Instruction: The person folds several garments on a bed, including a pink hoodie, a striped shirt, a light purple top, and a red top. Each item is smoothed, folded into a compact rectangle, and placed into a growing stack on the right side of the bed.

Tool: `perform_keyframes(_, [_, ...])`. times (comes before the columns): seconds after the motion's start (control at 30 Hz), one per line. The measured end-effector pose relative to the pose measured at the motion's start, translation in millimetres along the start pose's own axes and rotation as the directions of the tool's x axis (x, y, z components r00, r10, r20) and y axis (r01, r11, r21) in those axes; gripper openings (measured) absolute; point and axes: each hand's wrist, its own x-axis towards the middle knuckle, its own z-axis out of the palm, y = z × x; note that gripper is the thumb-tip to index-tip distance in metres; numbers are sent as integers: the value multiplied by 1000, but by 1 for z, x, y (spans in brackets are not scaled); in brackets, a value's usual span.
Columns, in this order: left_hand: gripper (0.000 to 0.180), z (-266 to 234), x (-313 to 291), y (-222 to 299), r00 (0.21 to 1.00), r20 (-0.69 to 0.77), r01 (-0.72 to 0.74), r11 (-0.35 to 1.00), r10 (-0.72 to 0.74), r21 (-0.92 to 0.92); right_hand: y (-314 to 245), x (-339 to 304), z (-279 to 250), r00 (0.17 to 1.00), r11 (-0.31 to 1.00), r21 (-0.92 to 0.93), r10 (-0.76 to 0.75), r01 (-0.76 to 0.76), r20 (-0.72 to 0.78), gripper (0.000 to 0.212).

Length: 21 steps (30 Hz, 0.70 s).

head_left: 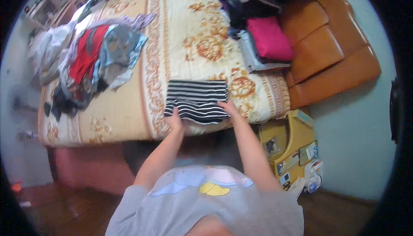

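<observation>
A black-and-white striped garment (197, 94), folded into a rough rectangle, lies at the near edge of the bed. My left hand (174, 121) grips its near left corner, the thumb on top and the other fingers hidden under the cloth. At the near right side, my right hand (228, 108) holds it the same way. The half closest to me bulges a little and its stripes curve, while the far half lies flat. What kind of garment it is cannot be made out.
A patterned bedspread (167, 34) covers the bed. Loose clothes, including a red garment (88, 51), are heaped at the left. At the right, a pink folded garment (270, 38) tops a stack beside the brown headboard (335, 47). A yellow bedside cabinet (297, 141) stands near my right arm.
</observation>
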Motion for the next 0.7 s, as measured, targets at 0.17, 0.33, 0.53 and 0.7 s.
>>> perform_keyframes(0.17, [23,68,4,93,954,287,-42,986,88,-161,-57,-49,7,996,787,617,37,21,-81,21])
perform_keyframes(0.33, [13,204,-3,176,763,645,74,986,42,-151,-165,-86,-33,968,814,553,-43,176,-246,27])
perform_keyframes(0.53, [10,392,-32,220,588,809,110,992,-21,-54,-272,-54,-126,679,575,373,-532,728,-506,29])
perform_keyframes(0.7, [22,495,-7,151,542,810,242,964,-226,107,-267,15,-167,516,570,180,-508,802,-689,37])
